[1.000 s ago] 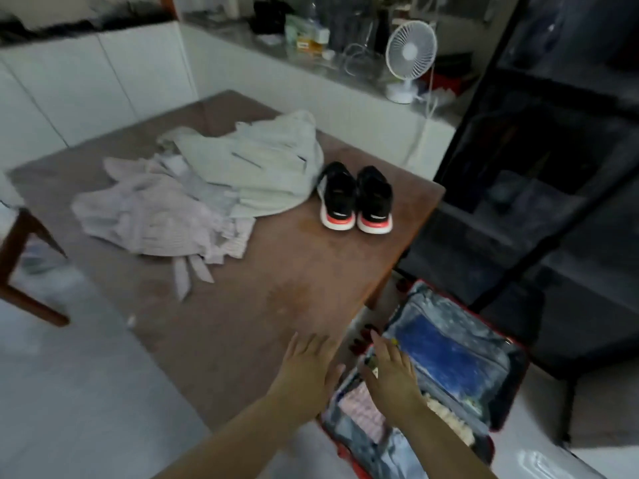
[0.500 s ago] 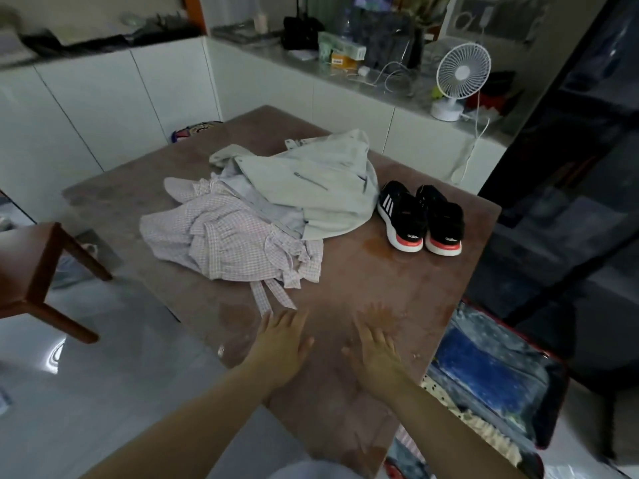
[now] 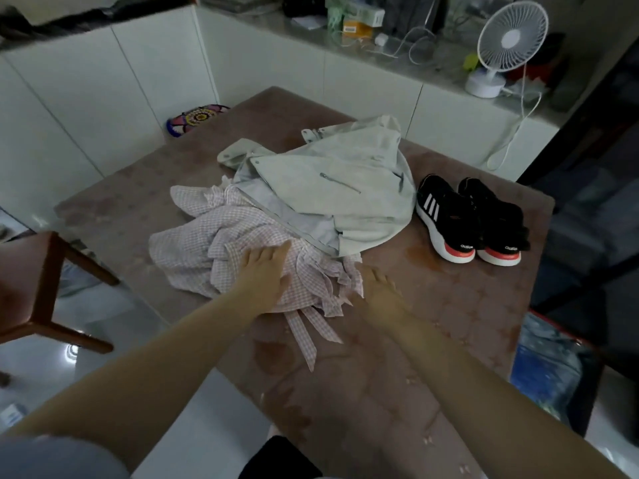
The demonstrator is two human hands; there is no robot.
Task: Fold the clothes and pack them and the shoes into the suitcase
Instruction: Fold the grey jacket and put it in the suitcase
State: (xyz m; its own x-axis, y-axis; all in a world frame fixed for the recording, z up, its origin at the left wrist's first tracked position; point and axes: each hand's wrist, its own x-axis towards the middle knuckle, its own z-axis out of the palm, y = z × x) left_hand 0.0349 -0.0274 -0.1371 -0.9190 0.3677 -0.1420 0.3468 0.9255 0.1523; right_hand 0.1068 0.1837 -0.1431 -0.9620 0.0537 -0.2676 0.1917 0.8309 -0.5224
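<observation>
A crumpled pink checked garment (image 3: 221,247) lies on the brown table (image 3: 449,305), with a pale green jacket (image 3: 339,188) partly over its far edge. My left hand (image 3: 266,271) rests flat on the checked garment with straight fingers. My right hand (image 3: 377,288) reaches the garment's right edge; its fingertips are hidden among the cloth folds. A pair of black shoes (image 3: 473,219) with white and red soles stands to the right of the jacket. The open suitcase (image 3: 546,368) sits on the floor at the table's right, only partly in view.
A wooden chair (image 3: 38,288) stands left of the table. White cabinets run behind, with a white fan (image 3: 501,46), cables and boxes on the counter. A colourful cushion (image 3: 197,117) lies beyond the table's far corner. A dark shelf unit (image 3: 594,167) fills the right side.
Both hands have moved from the suitcase side over the table to the checked garment. The view has swung left and closer to the clothes.
</observation>
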